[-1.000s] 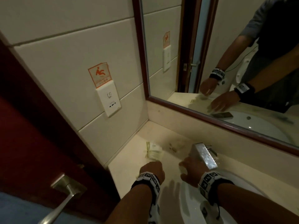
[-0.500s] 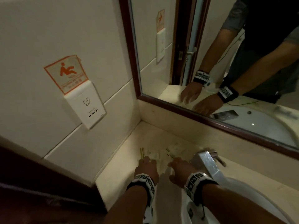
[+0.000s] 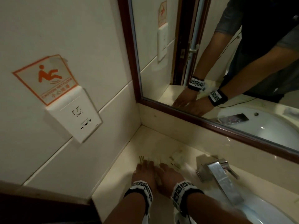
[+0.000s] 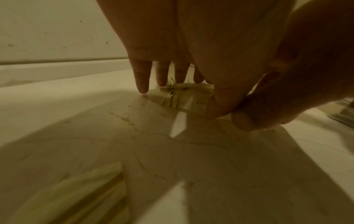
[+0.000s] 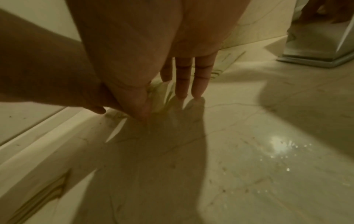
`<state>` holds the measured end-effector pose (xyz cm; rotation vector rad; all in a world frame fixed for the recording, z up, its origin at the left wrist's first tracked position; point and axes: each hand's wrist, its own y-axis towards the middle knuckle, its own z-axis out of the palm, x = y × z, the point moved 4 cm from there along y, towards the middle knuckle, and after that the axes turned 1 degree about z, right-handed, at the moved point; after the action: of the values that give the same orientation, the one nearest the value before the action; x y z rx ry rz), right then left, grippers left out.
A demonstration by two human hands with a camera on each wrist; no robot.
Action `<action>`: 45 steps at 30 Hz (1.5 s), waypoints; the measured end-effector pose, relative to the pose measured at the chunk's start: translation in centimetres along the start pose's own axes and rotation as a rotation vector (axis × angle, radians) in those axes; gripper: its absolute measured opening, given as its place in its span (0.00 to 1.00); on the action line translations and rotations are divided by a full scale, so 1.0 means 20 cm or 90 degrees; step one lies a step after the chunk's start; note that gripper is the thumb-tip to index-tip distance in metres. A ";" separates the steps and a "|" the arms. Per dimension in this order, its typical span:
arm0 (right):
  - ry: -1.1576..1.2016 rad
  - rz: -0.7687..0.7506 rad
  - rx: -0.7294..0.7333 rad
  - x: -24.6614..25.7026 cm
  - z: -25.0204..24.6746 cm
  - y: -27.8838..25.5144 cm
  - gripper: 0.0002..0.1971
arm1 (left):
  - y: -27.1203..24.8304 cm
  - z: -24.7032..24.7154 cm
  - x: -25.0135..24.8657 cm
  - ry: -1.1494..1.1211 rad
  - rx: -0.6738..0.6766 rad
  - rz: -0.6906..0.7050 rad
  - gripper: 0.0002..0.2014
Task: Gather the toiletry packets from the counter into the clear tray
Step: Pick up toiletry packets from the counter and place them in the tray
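Small pale toiletry packets [image 3: 175, 160] with gold stripes lie in the counter's back left corner. My left hand [image 3: 144, 171] and right hand [image 3: 168, 172] lie side by side on them and touch each other. In the left wrist view the left fingers [image 4: 142, 78] point straight down onto a heap of packets [image 4: 184, 97]. In the right wrist view the right fingers [image 5: 188, 81] are straight, with packets [image 5: 162, 92] under the hand. I cannot make out a clear tray in any view.
A chrome faucet [image 3: 217, 173] stands just right of my hands, with the white sink basin [image 3: 258, 212] beyond it. The tiled wall with a socket plate [image 3: 77, 117] closes the left side, and a framed mirror [image 3: 226, 62] runs along the back.
Both hands have moved forward and together onto the packets. The left hand, curled a second ago, now lies flat. The view has moved closer to the corner.
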<state>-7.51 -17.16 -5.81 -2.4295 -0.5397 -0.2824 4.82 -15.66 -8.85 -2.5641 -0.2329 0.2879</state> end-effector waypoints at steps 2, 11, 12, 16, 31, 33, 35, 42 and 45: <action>0.003 0.010 -0.016 0.02 0.02 0.02 0.37 | 0.01 -0.01 -0.01 0.019 -0.008 0.017 0.39; -0.089 0.046 -0.044 0.03 0.06 -0.01 0.23 | -0.09 -0.05 -0.08 0.135 -0.050 0.070 0.22; -0.099 0.046 -0.050 0.02 0.06 -0.01 0.22 | -0.10 -0.05 -0.09 0.141 -0.058 0.077 0.21; -0.106 0.047 -0.071 0.02 0.07 -0.04 0.21 | -0.12 -0.07 -0.11 0.174 -0.069 0.096 0.18; -0.075 0.072 -0.015 -0.08 0.00 -0.25 0.16 | -0.21 -0.02 -0.19 0.189 0.008 0.135 0.19; -0.055 0.085 -0.020 -0.11 0.00 -0.28 0.17 | -0.23 -0.01 -0.20 0.182 0.017 0.130 0.19; -0.045 0.101 -0.027 -0.13 0.02 -0.32 0.18 | -0.25 -0.01 -0.20 0.171 0.030 0.125 0.20; -0.005 0.108 -0.040 -0.21 0.04 -0.49 0.18 | -0.36 -0.03 -0.26 0.054 0.109 0.138 0.27; 0.024 0.118 -0.031 -0.25 0.02 -0.60 0.19 | -0.41 -0.05 -0.33 0.013 0.154 0.140 0.33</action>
<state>-17.31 -9.83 -1.43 -2.4954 -0.2918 -0.2658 -2.07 -10.76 -2.64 -2.3512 0.0892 0.3488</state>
